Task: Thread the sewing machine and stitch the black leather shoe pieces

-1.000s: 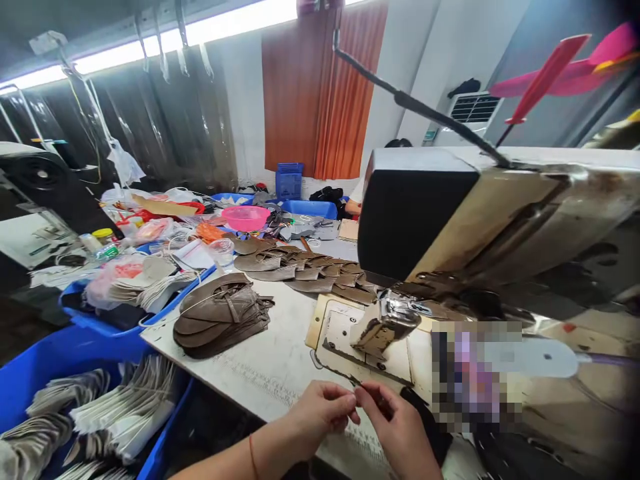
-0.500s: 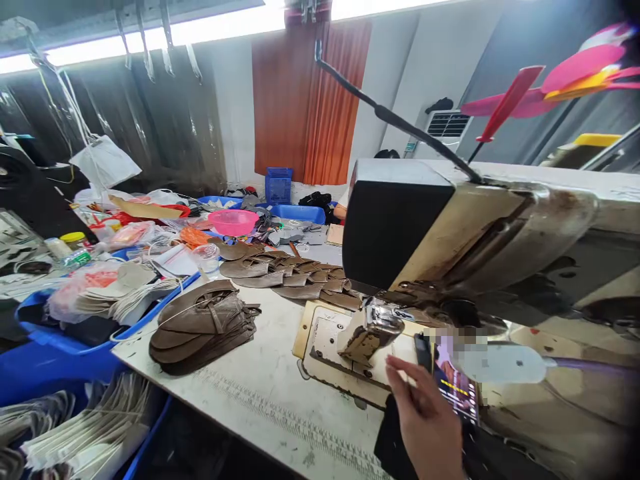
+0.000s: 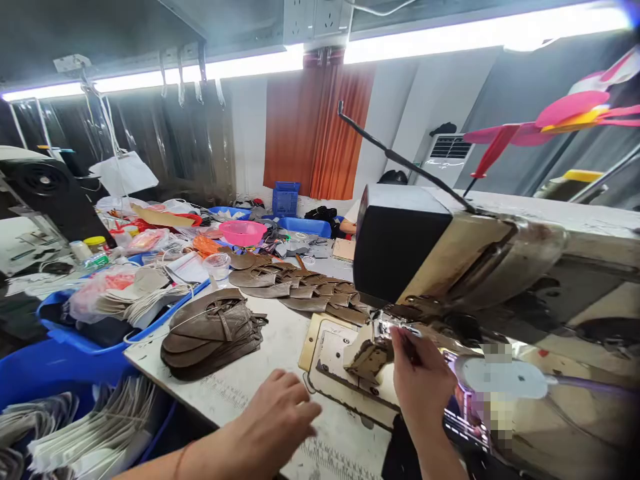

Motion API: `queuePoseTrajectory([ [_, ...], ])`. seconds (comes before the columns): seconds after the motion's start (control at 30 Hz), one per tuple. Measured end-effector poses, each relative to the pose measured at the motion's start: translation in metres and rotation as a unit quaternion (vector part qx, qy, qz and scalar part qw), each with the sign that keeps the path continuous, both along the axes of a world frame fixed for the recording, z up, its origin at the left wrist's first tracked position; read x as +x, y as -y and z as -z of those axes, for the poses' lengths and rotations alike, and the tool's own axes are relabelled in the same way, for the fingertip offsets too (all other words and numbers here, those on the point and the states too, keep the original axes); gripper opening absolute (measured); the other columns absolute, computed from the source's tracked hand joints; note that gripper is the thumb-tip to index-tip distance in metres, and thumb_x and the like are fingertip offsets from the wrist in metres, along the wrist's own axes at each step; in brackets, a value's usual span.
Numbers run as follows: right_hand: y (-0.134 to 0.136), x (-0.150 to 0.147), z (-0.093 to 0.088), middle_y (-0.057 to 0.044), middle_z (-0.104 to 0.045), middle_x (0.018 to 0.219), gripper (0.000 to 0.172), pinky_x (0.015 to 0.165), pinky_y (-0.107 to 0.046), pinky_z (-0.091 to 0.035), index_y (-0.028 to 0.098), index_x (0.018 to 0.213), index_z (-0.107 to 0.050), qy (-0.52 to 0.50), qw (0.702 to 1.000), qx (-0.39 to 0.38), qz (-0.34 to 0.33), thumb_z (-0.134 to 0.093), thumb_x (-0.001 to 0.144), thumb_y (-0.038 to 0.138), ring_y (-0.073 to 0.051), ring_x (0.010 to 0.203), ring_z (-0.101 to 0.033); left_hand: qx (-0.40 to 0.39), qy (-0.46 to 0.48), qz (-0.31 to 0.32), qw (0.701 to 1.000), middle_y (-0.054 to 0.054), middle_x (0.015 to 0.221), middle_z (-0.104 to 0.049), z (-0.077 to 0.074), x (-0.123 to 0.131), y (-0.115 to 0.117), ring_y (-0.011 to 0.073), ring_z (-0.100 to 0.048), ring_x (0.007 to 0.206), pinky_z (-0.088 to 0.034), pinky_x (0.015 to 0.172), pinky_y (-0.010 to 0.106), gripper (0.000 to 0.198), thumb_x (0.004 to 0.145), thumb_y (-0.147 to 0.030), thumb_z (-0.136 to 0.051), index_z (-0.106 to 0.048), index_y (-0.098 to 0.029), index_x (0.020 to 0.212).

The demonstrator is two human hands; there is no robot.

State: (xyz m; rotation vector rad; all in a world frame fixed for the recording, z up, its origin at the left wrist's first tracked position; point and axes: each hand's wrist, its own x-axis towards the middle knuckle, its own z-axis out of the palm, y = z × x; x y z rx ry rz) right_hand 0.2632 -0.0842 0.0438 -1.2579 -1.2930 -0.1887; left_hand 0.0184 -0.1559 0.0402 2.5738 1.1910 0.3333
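Note:
My right hand (image 3: 421, 383) reaches up to the needle and presser foot (image 3: 384, 331) of the sewing machine (image 3: 450, 253), its fingertips pinched together right at the foot; what they pinch is too small to see. My left hand (image 3: 277, 417) hovers low over the white table (image 3: 280, 347) near the front edge, fingers loosely spread and holding nothing, just left of the machine's metal bed plate (image 3: 327, 347). A stack of brown leather cut pieces (image 3: 213, 330) lies on the table further left.
A row of overlapping brown pieces (image 3: 300, 287) runs behind the plate. Blue bins (image 3: 75, 333) with pale cut parts stand at the left, another below (image 3: 85, 427). A pink bowl (image 3: 243, 232) and clutter fill the back. A lit phone screen (image 3: 465, 417) lies under the machine arm.
My right hand rose from the phone to the needle area. My left hand, out of view half a second ago, is back over the table's front edge. The view tilted upward.

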Motion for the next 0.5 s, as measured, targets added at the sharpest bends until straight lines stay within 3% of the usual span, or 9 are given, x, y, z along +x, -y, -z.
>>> queuePoseTrajectory([
  [0.1, 0.034, -0.004, 0.003, -0.002, -0.061, 0.077, 0.024, 0.059, -0.024, -0.042, 0.019, 0.082, -0.066, -0.003, 0.995, -0.046, -0.085, -0.061, 0.088, 0.042, -0.014, 0.065, -0.055, 0.115, 0.155, 0.108, 0.975, 0.013, 0.123, -0.063, -0.036, 0.039, -0.029, 0.0229, -0.053, 0.116, -0.040, 0.096, 0.037, 0.036, 0.094, -0.010, -0.038, -0.058, -0.018, 0.123],
  [0.2, 0.068, -0.009, 0.006, 0.000, -0.057, 0.076, 0.020, 0.053, -0.021, -0.041, 0.020, 0.082, -0.061, -0.031, 0.986, -0.090, -0.139, -0.058, 0.090, 0.038, -0.011, 0.060, -0.051, 0.150, 0.181, 0.247, 0.940, 0.014, 0.132, -0.058, -0.052, 0.063, -0.054, 0.0222, -0.043, 0.130, -0.032, 0.107, 0.040, 0.043, 0.097, -0.013, -0.030, -0.050, -0.018, 0.135],
  [0.37, 0.087, -0.003, 0.014, -0.002, -0.057, 0.076, 0.024, 0.056, -0.019, -0.043, 0.019, 0.080, -0.059, -0.122, 0.969, -0.160, -0.144, -0.062, 0.087, 0.042, -0.013, 0.066, -0.053, 0.135, 0.120, 0.320, 0.930, 0.014, 0.093, -0.069, -0.056, 0.080, -0.083, 0.0224, -0.060, 0.098, -0.042, 0.092, 0.035, 0.038, 0.099, -0.023, -0.032, -0.067, -0.018, 0.115],
  [0.5, 0.083, 0.005, 0.018, -0.003, -0.056, 0.073, 0.029, 0.057, -0.019, -0.045, 0.018, 0.079, -0.062, -0.181, 0.954, -0.192, -0.143, -0.065, 0.084, 0.047, -0.013, 0.064, -0.052, 0.068, 0.199, 0.286, 0.935, 0.011, 0.086, -0.067, -0.044, 0.088, -0.095, 0.0180, -0.060, 0.081, -0.045, 0.077, 0.028, 0.031, 0.096, -0.024, -0.040, -0.071, -0.019, 0.098],
])
